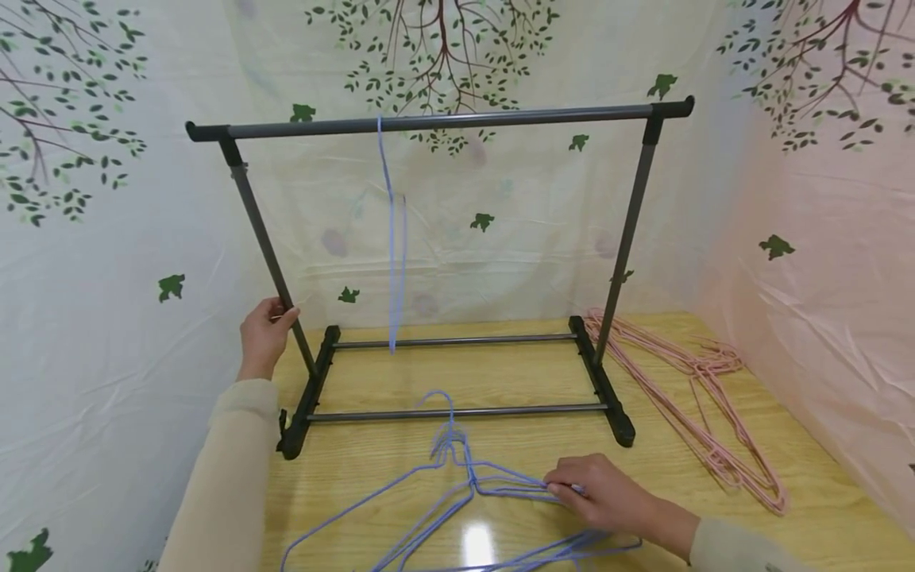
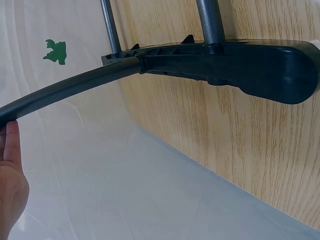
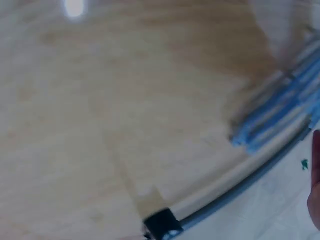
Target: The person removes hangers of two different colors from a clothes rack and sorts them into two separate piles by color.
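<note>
My left hand (image 1: 264,338) grips the left post (image 1: 260,226) of a dark metal clothes rack, thumb in front. In the left wrist view, fingers (image 2: 13,145) touch that post (image 2: 75,85) from below. One blue wire hanger (image 1: 391,254) hangs edge-on from the top bar, left of its middle. On the table before the rack lie several blue hangers (image 1: 472,483), hooks toward the rack. My right hand (image 1: 608,496) pinches the right arm of these hangers. The right wrist view is blurred, with blue hangers (image 3: 275,115) beside part of my hand (image 3: 315,185).
A pile of pink wire hangers (image 1: 715,397) lies on the wooden table (image 1: 808,477), right of the rack's foot (image 1: 611,405). The rack's lower front rail (image 1: 529,411) runs beneath the blue hooks. Printed cloth (image 1: 465,262) with leaf patterns hangs behind and along both sides.
</note>
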`<state>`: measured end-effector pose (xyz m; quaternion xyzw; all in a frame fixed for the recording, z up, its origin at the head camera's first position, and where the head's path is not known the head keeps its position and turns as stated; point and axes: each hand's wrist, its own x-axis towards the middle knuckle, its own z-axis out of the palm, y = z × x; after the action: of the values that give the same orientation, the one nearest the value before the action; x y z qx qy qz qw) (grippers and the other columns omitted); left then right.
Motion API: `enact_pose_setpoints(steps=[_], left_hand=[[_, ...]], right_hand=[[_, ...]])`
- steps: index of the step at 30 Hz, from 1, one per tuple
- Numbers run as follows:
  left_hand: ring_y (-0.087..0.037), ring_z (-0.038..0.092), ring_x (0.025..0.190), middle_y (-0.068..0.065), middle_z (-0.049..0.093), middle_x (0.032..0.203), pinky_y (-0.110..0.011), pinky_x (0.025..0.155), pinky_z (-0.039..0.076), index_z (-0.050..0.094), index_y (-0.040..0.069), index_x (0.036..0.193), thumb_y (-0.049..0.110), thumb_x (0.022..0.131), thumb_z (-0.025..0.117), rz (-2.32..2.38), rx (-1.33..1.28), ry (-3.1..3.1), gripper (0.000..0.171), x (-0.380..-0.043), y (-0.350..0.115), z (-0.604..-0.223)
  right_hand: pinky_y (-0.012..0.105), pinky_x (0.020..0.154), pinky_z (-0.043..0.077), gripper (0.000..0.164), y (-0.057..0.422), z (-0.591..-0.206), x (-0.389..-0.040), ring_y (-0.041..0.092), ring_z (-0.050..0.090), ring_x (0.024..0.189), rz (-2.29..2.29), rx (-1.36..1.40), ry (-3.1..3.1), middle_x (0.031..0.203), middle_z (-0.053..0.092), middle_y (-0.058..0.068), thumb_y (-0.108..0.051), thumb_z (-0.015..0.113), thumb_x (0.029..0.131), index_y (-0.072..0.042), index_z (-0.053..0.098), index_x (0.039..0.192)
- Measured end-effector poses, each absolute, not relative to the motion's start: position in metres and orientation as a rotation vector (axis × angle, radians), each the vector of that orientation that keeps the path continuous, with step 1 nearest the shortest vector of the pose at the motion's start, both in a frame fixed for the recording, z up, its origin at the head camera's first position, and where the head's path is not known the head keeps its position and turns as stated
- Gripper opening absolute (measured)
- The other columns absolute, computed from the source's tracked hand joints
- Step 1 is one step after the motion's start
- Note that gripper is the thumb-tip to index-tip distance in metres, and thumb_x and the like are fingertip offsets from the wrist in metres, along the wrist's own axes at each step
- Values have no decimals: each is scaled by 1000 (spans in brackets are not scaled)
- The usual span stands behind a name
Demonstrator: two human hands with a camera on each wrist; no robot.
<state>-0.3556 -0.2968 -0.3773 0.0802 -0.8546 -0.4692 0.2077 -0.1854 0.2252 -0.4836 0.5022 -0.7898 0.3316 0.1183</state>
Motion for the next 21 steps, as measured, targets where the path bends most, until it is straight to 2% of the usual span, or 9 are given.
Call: enact_pose_setpoints(steps=[3,6,12,16,21], left_hand=[[-38,58,116,-24,59,127,-48,96,47,56,-4,131,26,103,56,-1298,219,-2382,41,-357,-298,-377],[-38,58,117,-25,59,127,-49,96,48,56,-4,130,25,103,57,-1301,214,-2380,40,-358,-299,-376],[-37,58,116,-24,59,127,-48,97,48,56,-3,130,25,103,56,-1305,221,-2384,39,-361,-299,-375],[-37,58,116,-24,59,127,-48,96,48,56,-3,130,26,103,56,-1300,221,-2391,40,-362,-300,-376],[-36,57,116,-23,60,128,-47,96,47,56,-2,130,27,103,56,-1310,226,-2393,41,-363,-301,-376]], right_hand=[[13,59,46,11,226,-497,-187,-6,51,69,802,1338,-2435,83,61,-13,-5,67,94,-10,77,97],[19,61,49,12,224,-506,-186,-1,55,78,606,1207,-2522,92,62,-11,-20,71,93,-14,77,101],[39,77,55,54,217,-507,-184,13,61,96,409,1090,-2639,111,62,-5,-59,67,87,-16,71,119],[47,82,54,58,213,-500,-188,19,62,102,401,1051,-2692,117,62,-1,-61,64,88,-15,69,124],[45,79,56,50,201,-479,-203,21,65,96,511,911,-2657,117,64,3,-47,70,90,-11,68,125]])
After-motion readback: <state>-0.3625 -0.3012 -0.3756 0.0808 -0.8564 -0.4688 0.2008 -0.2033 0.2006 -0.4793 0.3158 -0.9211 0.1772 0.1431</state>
